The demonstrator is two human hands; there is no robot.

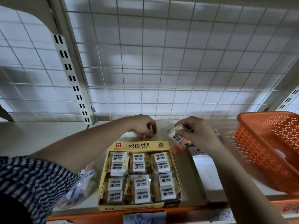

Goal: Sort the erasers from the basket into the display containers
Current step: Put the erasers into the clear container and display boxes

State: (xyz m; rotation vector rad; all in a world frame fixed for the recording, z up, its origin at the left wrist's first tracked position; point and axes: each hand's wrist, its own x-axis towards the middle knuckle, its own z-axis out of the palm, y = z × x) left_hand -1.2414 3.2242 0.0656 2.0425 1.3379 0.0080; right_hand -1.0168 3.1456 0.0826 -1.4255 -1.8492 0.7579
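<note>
Before a wire grid [161, 62] backing a pale shelf [40, 138], we see stock being sorted. The orange basket [265, 113] stands at three o'clock in the frame, and its perforated wall hides most of what it holds. At six o'clock lies the yellow display box [139, 145], its six compartments set in two rows of three. Each is stacked with white, film-wrapped 2B erasers [139, 165] and we judge it close to full. A pale box [205, 168] lies at three o'clock of it, contents unreadable. At nine o'clock a clear plastic tub [80, 188] holds blurred small goods. The right hand [199, 135], at one o'clock of the yellow box, pinches a wrapped packet [175, 135] between thumb and fingertips, and something orange shows blurred just beneath. The left hand [143, 126], at twelve o'clock, curls its fingers down to the shelf just behind the box's header card. We cannot tell whether it holds anything. We judge the packets light, firm blocks in slick, crinkly film. They are best taken across the block's edges, since the loose seam could slip from the fingers.
</note>
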